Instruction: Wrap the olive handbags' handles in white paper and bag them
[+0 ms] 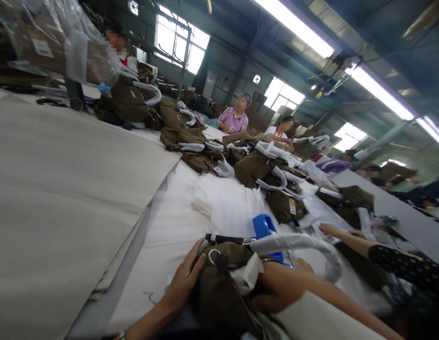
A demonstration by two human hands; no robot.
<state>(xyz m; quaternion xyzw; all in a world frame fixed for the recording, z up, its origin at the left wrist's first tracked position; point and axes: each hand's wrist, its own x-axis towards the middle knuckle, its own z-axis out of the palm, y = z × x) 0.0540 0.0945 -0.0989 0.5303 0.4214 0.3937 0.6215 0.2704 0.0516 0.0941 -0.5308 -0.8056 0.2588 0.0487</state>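
Observation:
An olive-brown bag (215, 293) with a metal ring and a handle (297, 242) wrapped in white lies at the bottom centre. My left hand (187, 271) rests against its left side, fingers extended and the thumb near its top edge. On the bag's right side, my right hand (272, 285) reaches into its opening beside crumpled white paper (248, 276); its fingertips are hidden. Just behind the bag stands a blue plastic object (264, 226). More white paper (318, 316) lies under my right forearm.
Several olive bags (256, 165) with wrapped handles lie across the white table (162, 226). A co-worker's hands (332, 230) work at the right. A raised pale surface (70, 189) fills the left, and a plastic-wrapped bag (56, 47) is at upper left. Other people stand beyond.

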